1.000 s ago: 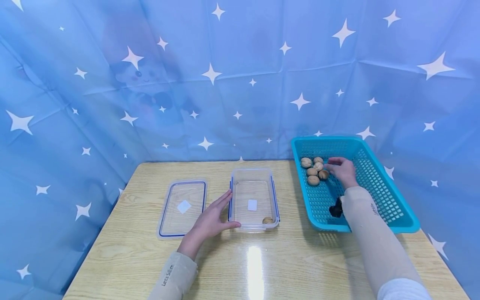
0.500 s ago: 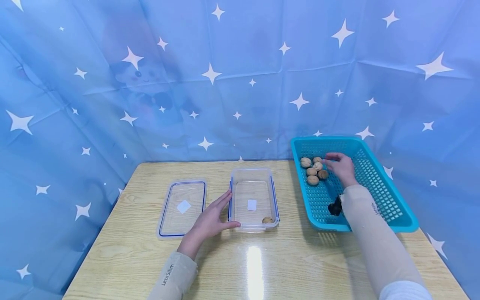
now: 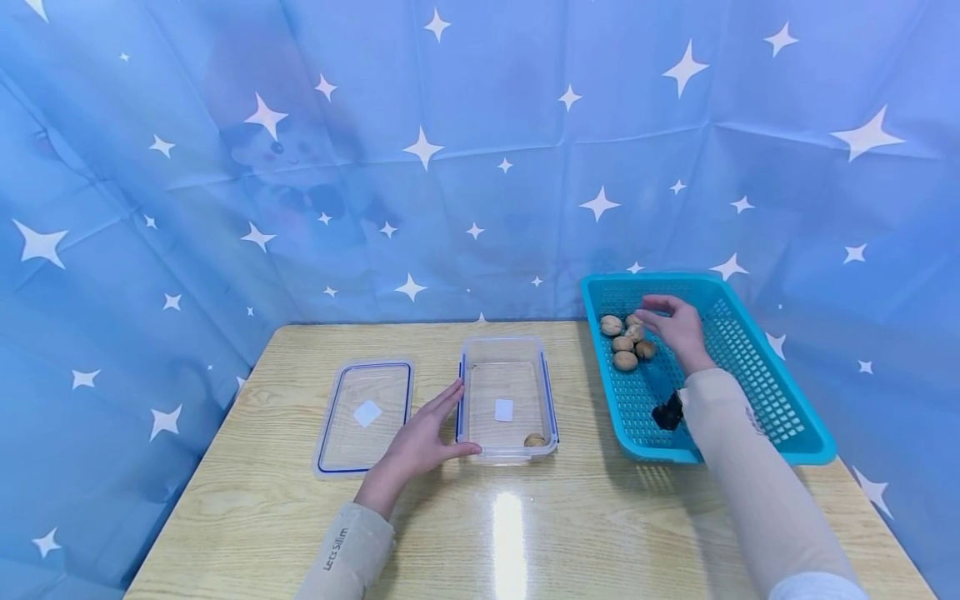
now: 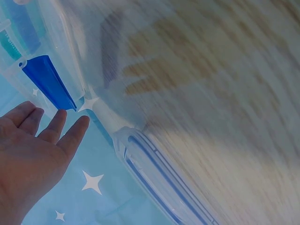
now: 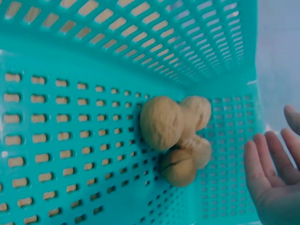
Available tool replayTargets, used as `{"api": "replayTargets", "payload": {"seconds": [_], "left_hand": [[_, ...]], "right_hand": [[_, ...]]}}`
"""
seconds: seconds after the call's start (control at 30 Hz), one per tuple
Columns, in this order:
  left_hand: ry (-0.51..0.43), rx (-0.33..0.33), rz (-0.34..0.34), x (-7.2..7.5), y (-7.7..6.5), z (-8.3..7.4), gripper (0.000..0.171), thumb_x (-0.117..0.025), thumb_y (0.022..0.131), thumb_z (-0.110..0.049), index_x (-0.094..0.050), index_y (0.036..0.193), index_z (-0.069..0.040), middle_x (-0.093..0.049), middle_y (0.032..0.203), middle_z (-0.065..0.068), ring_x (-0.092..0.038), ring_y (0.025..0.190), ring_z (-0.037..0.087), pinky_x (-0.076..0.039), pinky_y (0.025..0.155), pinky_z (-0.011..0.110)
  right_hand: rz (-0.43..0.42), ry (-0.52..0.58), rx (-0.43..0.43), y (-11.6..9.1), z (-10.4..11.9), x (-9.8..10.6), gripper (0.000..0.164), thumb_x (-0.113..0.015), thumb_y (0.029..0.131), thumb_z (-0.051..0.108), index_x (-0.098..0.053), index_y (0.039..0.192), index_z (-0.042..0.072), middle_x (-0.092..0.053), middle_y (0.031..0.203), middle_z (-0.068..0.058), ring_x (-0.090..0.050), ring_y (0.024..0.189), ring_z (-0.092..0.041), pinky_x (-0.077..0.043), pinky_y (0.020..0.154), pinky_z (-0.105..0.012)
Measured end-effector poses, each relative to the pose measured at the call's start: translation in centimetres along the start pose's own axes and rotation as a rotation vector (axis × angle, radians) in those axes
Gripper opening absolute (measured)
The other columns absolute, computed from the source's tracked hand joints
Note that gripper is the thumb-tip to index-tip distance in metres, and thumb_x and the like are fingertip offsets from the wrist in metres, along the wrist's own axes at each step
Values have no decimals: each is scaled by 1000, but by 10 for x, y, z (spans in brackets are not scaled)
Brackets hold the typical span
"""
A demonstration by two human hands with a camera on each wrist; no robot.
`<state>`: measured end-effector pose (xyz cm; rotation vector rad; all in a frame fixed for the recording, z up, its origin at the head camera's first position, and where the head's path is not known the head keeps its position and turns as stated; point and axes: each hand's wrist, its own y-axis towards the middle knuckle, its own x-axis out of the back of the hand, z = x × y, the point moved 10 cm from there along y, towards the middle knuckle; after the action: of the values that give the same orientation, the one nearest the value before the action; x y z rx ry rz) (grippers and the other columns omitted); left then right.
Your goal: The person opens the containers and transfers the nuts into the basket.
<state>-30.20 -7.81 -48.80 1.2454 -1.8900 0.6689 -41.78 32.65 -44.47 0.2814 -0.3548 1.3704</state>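
Observation:
My left hand (image 3: 420, 442) lies along the left side of a clear plastic food container (image 3: 498, 375), fingers straight and thumb at its front corner. One walnut (image 3: 535, 440) sits in the container's front right corner. In the left wrist view the fingertips are beside the container's blue latch (image 4: 49, 82). My right hand (image 3: 678, 329) reaches into a turquoise basket (image 3: 761, 367), its fingers extended over the rear of a cluster of walnuts (image 3: 625, 361). The right wrist view shows several walnuts (image 5: 161, 123) grouped together, with the hand (image 5: 276, 178) apart from them and nothing seen in it.
A clear lid with a blue seal (image 3: 352, 433) lies on the wooden table (image 3: 600, 533), left of the container. A black wrist camera (image 3: 667, 411) is strapped under the right sleeve. Behind the table hangs a blue curtain with white stars (image 3: 480, 167).
My right hand has moved a little left and toward the back of the basket, over the rear walnuts. The left hand and the container have stayed in place.

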Motion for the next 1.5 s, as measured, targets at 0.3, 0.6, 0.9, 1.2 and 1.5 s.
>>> {"api": "replayTargets", "payload": {"seconds": [0.3,0.6,0.9,1.2,1.5], "left_hand": [[0,-6,-2,0,0,-1,100,-78,79,-53,-29,158,-17,-23,167,-2,-30,151,33,-33,120,54],[2,-5,-1,0,0,-1,100,-78,79,-54,-29,158,-17,-22,167,-2,-30,151,33,-33,120,54],[1,0,-2,0,0,0,101,-78,79,-54,-29,158,-17,-22,167,-3,-30,151,33,-33,120,55],[-4,3,-2,-1,1,1,100,-78,79,-54,-29,158,-17,-22,167,-3,-30,151,33,-33,121,54],[-6,4,0,-1,1,1,101,-78,79,-54,-28,158,-18,-22,167,-3,-30,151,32,-33,121,54]], "right_hand": [[18,-7,63,-5,19,-5,58,-56,102,36,-44,149,5,-48,150,-20,-53,96,10,-52,107,-38],[69,5,102,-20,42,-16,60,-57,100,42,-45,149,10,-47,152,-17,-55,118,-8,-49,106,-43],[105,6,167,-36,68,-29,57,-58,100,40,-47,148,11,-49,151,-16,-53,121,-10,-49,102,-40],[145,43,224,-57,92,-45,54,-60,99,37,-50,145,10,-52,149,-12,-54,132,-19,-50,105,-38],[182,35,278,-73,106,-65,44,-62,99,32,-56,139,13,-57,143,-11,-58,109,6,-51,95,-16]]}}
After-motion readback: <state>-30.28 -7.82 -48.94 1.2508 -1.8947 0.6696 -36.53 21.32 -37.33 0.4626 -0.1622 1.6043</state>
